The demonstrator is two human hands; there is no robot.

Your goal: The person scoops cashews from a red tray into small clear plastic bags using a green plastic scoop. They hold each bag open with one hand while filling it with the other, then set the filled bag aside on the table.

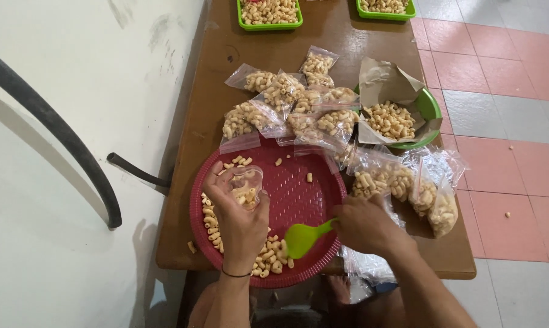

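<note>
Fingers of the left hand [238,222] curl around a small clear plastic bag [247,187], holding it upright over the left part of a round red tray [298,194]. The bag is partly filled with short, pale tube-shaped snacks, and its mouth stands open at the top. This grip is clenched on the bag, thumb on one side and fingers on the other.

The right hand [362,226] sits at the near right rim of the tray, its grip closed around the handle of a green plastic scoop [305,238]. The scoop's blade points left toward a heap of loose snacks [268,255] lying along the near edge of the tray, and it touches or nearly touches them; I cannot tell which. More loose pieces line the tray's left edge, and a few lie scattered on its far part.

The tray rests on a brown wooden desk [213,91], overhanging its near edge. Just beyond the tray lies a pile of filled, sealed bags [292,103]. Further filled bags [408,185] lie to the right of the tray. A green bowl [431,106] lined with brown paper holds more snacks at the right. Two green trays [268,25] of snacks stand at the far end of the desk.
</note>
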